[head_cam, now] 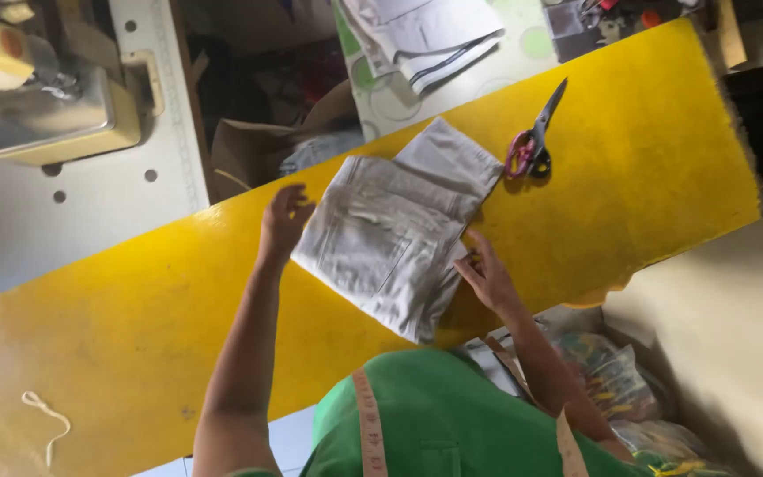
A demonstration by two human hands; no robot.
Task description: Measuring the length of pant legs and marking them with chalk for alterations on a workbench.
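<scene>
Folded white jeans lie on a long yellow table. My left hand rests at the left edge of the folded jeans, fingers spread and touching the cloth. At the jeans' right edge my right hand touches the fabric, its fingers slightly bent. Neither hand grips anything. A pair of scissors with pink and black handles lies just beyond the jeans on the table. A measuring tape hangs around my neck over a green shirt.
A sewing machine stands on a white perforated surface at the upper left. A white cord lies on the table's left end. Folded cloth sits beyond the table. Plastic bags lie on the floor at the right.
</scene>
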